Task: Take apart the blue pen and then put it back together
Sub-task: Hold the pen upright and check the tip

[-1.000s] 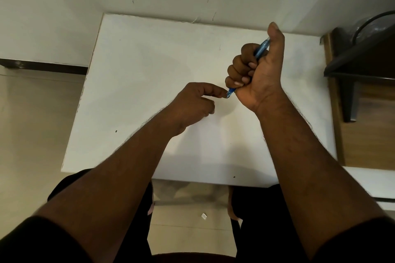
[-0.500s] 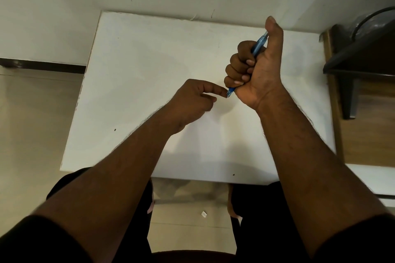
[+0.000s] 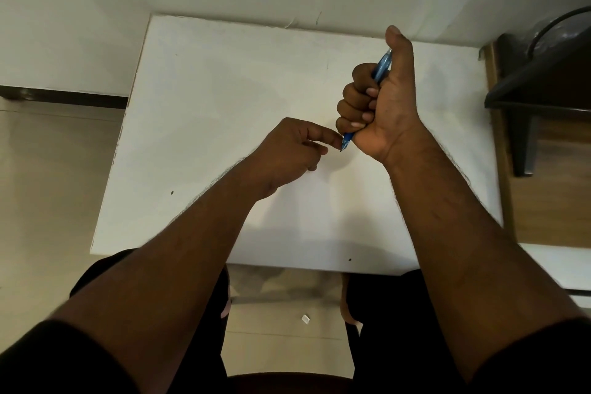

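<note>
The blue pen [image 3: 382, 69] is held above the white table [image 3: 208, 99], slanting from upper right to lower left. My right hand [image 3: 380, 99] grips its barrel in a fist, thumb stretched up along the upper end. The pen's lower tip pokes out below the fist. My left hand [image 3: 294, 150] is just left of that tip, its index finger and thumb at the tip end; whether they pinch it or only touch it is hard to tell. Most of the barrel is hidden inside the fist.
A wooden desk [image 3: 550, 195] with a dark stand [image 3: 537, 96] stands at the right, close to the table's right edge. The wall runs along the table's far edge. A small white scrap [image 3: 305, 318] lies on the floor between my legs.
Both hands have stayed together at the pen's tip and shifted slightly up in view. The grip on the barrel is the same.
</note>
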`<action>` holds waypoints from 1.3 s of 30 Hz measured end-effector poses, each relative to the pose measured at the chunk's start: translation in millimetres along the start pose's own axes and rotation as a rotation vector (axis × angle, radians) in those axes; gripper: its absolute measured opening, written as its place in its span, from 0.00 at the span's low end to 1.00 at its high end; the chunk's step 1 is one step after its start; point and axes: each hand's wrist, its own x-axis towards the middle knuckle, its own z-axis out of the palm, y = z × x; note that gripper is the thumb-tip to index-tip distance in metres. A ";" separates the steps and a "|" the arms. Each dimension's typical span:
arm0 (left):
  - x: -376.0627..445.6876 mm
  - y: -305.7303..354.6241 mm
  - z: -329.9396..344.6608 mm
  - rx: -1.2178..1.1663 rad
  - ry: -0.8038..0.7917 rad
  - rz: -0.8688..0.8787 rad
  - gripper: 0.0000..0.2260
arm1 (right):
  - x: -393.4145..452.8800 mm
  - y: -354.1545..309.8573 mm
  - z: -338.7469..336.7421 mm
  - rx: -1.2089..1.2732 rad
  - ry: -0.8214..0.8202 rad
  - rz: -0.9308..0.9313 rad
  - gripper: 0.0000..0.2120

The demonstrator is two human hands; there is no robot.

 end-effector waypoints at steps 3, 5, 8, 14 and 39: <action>0.3 1.3 0.2 0.008 0.000 0.003 0.21 | 0.3 -0.6 -1.8 0.026 0.007 -0.022 0.30; 1.1 0.8 0.0 0.018 0.003 0.008 0.23 | 0.1 -0.3 -2.9 0.048 0.010 -0.033 0.31; 2.0 -1.0 -0.1 0.022 0.009 0.018 0.25 | 0.0 0.2 -2.8 0.055 -0.004 -0.037 0.32; 2.4 -1.1 1.2 0.043 0.014 0.027 0.24 | 0.3 -1.4 -2.7 0.041 -0.028 -0.040 0.31; 5.0 -3.1 0.4 0.039 0.021 0.028 0.24 | 1.2 0.3 -1.6 0.027 -0.027 -0.042 0.31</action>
